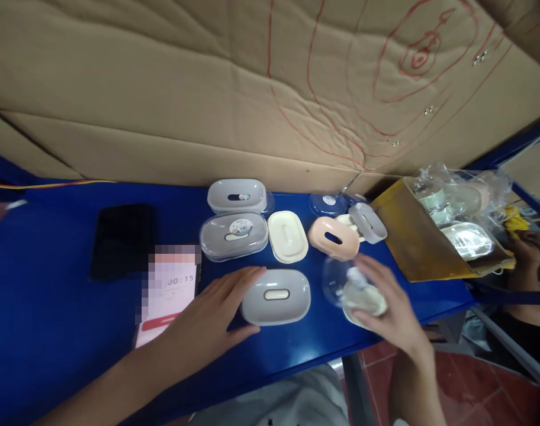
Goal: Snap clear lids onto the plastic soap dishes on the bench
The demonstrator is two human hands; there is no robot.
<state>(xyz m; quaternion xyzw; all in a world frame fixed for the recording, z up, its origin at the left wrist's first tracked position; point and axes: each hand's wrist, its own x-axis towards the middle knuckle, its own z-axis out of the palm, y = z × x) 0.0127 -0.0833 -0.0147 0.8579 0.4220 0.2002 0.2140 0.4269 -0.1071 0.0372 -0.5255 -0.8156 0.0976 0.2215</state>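
Observation:
A grey oval soap dish (261,309) with a cream strip in its middle slot lies on the blue table in front of me. My left hand (228,296) holds its left end, with fingers along the far edge and thumb at the near edge. To the right, my right hand (388,302) has its fingers and thumb around a clear plastic cover (334,281), which is tilted and blurred. Under that hand shows a pale cream dish (363,300); whether the hand grips it too is unclear. Just beyond lie a cream oval tray (288,238) and a peach dish (325,235).
Two grey dishes (214,236) stand behind, one with a label. Farther right are a blue lid (325,204) and a small grey dish (371,222). A cardboard box (398,248) holds bagged dishes. A phone (174,296) lies left, beside a black object (121,239). Another person's hand (525,251) is far right.

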